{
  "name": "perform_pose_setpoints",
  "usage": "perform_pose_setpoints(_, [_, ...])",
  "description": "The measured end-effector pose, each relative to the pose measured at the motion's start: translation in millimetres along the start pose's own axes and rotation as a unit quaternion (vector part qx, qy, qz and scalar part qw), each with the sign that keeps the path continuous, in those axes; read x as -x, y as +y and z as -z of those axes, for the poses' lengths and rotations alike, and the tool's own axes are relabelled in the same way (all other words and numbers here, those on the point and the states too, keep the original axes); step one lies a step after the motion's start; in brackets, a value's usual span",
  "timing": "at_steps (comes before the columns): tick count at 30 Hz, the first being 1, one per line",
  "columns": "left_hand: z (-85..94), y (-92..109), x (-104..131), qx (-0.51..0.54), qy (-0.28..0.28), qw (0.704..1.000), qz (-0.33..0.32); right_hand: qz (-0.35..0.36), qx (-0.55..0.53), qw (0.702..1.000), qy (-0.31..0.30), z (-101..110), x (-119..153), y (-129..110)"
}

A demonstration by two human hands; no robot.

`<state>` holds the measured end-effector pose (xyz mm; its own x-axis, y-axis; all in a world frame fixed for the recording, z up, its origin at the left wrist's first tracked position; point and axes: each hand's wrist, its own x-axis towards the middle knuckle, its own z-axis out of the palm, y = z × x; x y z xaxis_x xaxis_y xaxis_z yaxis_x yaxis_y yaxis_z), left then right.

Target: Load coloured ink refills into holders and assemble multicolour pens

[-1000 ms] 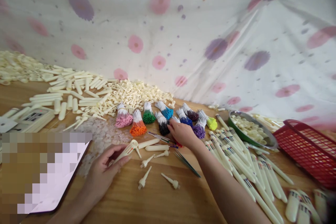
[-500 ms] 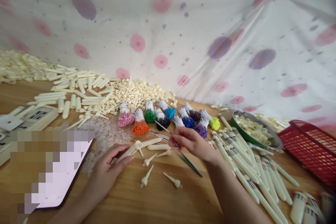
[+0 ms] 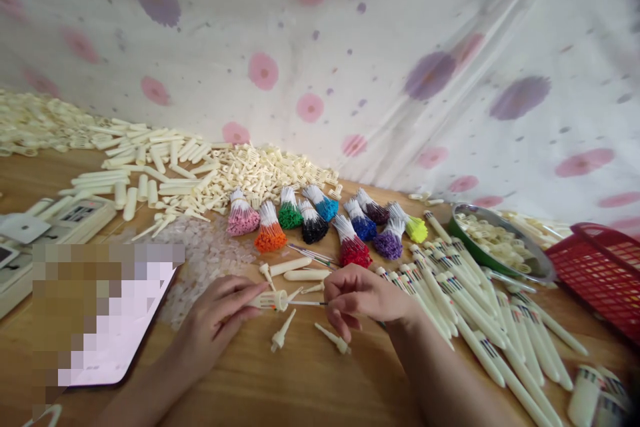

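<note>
Left hand [image 3: 207, 317] grips slotted cream barrel [image 3: 271, 301] on near side of orange bundle [image 3: 271, 237], mouth facing right. Right hand's [image 3: 367, 299] fingers pinch thin white refill [image 3: 306, 303] by its right end. Best keep both aligned, barrel steady.

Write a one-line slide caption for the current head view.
Left hand holds a slotted cream barrel, right hand a thin white stick at its end, near colour-tipped bundles.

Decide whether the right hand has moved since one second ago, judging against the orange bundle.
Yes, toward the camera: the right hand was about level with the orange bundle and is now clearly nearer the camera than it.
</note>
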<state>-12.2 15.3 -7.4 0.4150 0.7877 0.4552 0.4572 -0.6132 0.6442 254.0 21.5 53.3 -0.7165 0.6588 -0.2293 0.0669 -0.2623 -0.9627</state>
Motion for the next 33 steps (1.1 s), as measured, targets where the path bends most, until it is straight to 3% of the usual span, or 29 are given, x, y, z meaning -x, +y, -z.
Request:
perform_pose_setpoints(11, [0.6, 0.2, 1.1, 0.000, -0.017, 0.999, -0.029, 0.006, -0.062, 0.998, -0.022, -0.9, -5.8, 4.5])
perform_pose_setpoints(33, [-1.5, 2.5, 0.8, -0.009, -0.031, 0.998, -0.052, 0.010, -0.046, 0.998, -0.041, -0.8, -8.1, 6.1])
